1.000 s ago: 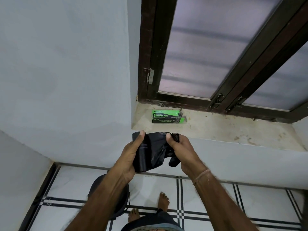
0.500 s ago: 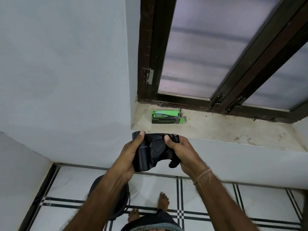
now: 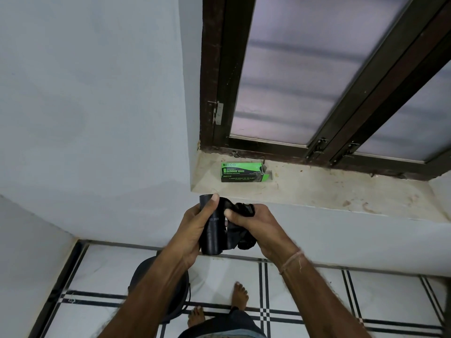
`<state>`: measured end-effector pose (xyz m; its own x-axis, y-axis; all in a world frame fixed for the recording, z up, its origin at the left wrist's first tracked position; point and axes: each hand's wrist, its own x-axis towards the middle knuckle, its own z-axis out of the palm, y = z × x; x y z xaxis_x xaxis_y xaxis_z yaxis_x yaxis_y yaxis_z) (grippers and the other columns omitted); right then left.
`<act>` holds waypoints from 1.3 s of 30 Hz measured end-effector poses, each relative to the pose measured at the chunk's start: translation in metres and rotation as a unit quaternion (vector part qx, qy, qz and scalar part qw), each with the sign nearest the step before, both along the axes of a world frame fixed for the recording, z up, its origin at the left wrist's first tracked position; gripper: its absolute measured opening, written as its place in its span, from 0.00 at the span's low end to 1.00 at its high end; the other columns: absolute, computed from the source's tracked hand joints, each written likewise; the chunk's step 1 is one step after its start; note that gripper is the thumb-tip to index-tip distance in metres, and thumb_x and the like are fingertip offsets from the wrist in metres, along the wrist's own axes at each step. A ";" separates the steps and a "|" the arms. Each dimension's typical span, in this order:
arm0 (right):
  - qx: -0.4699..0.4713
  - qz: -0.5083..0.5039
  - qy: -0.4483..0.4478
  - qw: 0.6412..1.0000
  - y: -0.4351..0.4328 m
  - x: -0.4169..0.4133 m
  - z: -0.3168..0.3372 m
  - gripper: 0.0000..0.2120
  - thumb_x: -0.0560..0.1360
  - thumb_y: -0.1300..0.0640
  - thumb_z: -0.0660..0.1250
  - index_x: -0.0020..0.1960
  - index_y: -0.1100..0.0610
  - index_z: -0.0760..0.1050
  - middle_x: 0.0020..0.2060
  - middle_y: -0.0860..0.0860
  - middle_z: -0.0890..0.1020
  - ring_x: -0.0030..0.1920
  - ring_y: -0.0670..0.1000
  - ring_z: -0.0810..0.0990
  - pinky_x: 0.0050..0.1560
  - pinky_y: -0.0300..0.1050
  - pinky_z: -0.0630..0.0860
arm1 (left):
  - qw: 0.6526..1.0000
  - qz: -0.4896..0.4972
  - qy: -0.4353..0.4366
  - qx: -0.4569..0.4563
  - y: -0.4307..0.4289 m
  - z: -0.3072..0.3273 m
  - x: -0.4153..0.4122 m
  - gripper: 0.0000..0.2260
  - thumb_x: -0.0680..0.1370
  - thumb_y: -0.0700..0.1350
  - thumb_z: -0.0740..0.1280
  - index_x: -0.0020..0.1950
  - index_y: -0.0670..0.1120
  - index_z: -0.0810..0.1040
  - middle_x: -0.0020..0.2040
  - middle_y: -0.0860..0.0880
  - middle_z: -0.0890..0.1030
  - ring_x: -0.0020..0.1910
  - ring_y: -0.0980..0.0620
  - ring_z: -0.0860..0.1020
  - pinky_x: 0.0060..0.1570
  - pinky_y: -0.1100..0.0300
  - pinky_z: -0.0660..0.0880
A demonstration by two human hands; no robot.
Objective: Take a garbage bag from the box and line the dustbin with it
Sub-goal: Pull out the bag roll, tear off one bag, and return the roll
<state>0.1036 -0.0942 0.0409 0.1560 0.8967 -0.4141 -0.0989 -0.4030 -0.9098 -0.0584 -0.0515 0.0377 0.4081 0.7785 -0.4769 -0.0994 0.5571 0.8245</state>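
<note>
Below the frame's centre, the left hand (image 3: pixel 195 230) wraps a rolled black plastic garbage bag (image 3: pixel 213 236), thumb along its top; the right hand (image 3: pixel 256 228) pinches its crumpled loose end. Green cardboard box (image 3: pixel 241 172) lies on the sill above; round dark dustbin (image 3: pixel 180 298) stands lower left.

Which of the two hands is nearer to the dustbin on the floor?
Left. The left hand grips the bag roll almost above the dustbin; the right hand is farther right.

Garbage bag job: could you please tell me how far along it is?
Done: the black roll is out of the green box on the sill. In hand: left hand holds it while right hand pulls a bag loose. Left: lining the dustbin on the floor.
</note>
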 end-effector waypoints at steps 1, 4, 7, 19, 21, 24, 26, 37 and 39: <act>-0.004 -0.006 -0.013 1.000 0.000 0.001 0.000 0.08 0.77 0.58 0.74 0.43 0.63 0.82 0.35 0.53 0.85 0.34 0.48 0.84 0.34 0.36 0.77 | 1.000 -0.007 0.005 0.007 0.000 0.000 0.000 0.23 0.78 0.61 0.67 0.61 0.44 0.83 0.55 0.41 0.87 0.56 0.43 0.86 0.59 0.45 0.81; -0.027 0.006 -0.032 0.999 -0.002 0.003 0.002 0.10 0.80 0.57 0.71 0.44 0.63 0.82 0.34 0.54 0.84 0.30 0.49 0.81 0.26 0.39 0.73 | 0.999 -0.026 0.020 0.027 -0.001 -0.002 0.000 0.24 0.78 0.62 0.67 0.62 0.44 0.82 0.55 0.42 0.87 0.56 0.44 0.86 0.62 0.44 0.80; -0.045 0.037 -0.030 0.998 -0.004 0.007 0.000 0.13 0.82 0.52 0.68 0.43 0.59 0.82 0.32 0.52 0.83 0.26 0.50 0.77 0.23 0.41 0.72 | 0.999 -0.036 0.027 0.028 0.000 -0.002 0.001 0.24 0.78 0.63 0.67 0.60 0.44 0.82 0.54 0.41 0.87 0.54 0.44 0.86 0.60 0.46 0.81; 0.006 -0.060 0.313 0.948 -0.006 0.012 -0.015 0.21 0.85 0.46 0.55 0.39 0.56 0.74 0.51 0.57 0.86 0.48 0.55 0.85 0.45 0.48 0.80 | 0.967 0.076 -0.194 -0.145 -0.004 -0.005 0.012 0.19 0.78 0.61 0.66 0.53 0.46 0.80 0.38 0.49 0.79 0.37 0.52 0.81 0.41 0.57 0.83; 0.020 -0.089 0.324 0.942 -0.006 0.014 -0.019 0.21 0.84 0.45 0.56 0.39 0.57 0.72 0.51 0.61 0.85 0.51 0.59 0.83 0.51 0.52 0.83 | 0.974 0.071 -0.174 -0.126 -0.003 -0.012 0.009 0.19 0.77 0.62 0.67 0.51 0.46 0.77 0.39 0.48 0.78 0.37 0.52 0.80 0.38 0.57 0.81; 0.036 -0.109 0.292 0.950 -0.005 0.014 -0.023 0.18 0.83 0.47 0.59 0.42 0.59 0.71 0.40 0.59 0.82 0.45 0.60 0.81 0.62 0.64 0.78 | 0.991 0.058 -0.109 -0.056 -0.005 -0.020 0.011 0.23 0.77 0.63 0.69 0.52 0.42 0.76 0.42 0.43 0.78 0.39 0.48 0.80 0.40 0.55 0.81; 0.046 -0.123 0.311 0.941 -0.006 0.012 -0.023 0.17 0.84 0.48 0.59 0.42 0.59 0.70 0.31 0.53 0.75 0.35 0.55 0.79 0.55 0.60 0.80 | 0.993 0.068 -0.092 -0.026 -0.004 -0.020 0.014 0.22 0.78 0.62 0.68 0.55 0.43 0.75 0.41 0.40 0.78 0.39 0.45 0.80 0.39 0.54 0.81; 0.046 -0.129 0.133 0.982 -0.012 0.038 -0.013 0.15 0.84 0.51 0.61 0.46 0.59 0.78 0.29 0.51 0.70 0.24 0.45 0.64 0.27 0.39 0.67 | 0.993 0.103 -0.060 -0.003 0.002 -0.027 0.022 0.14 0.76 0.51 0.72 0.57 0.46 0.78 0.47 0.44 0.84 0.44 0.45 0.84 0.53 0.46 0.80; 0.045 -0.061 0.001 0.997 -0.016 0.029 -0.014 0.09 0.84 0.51 0.65 0.55 0.53 0.82 0.36 0.49 0.78 0.28 0.48 0.67 0.28 0.41 0.69 | 0.988 0.124 -0.088 -0.008 0.003 -0.023 0.037 0.13 0.76 0.48 0.73 0.56 0.45 0.78 0.45 0.45 0.84 0.49 0.45 0.84 0.57 0.45 0.80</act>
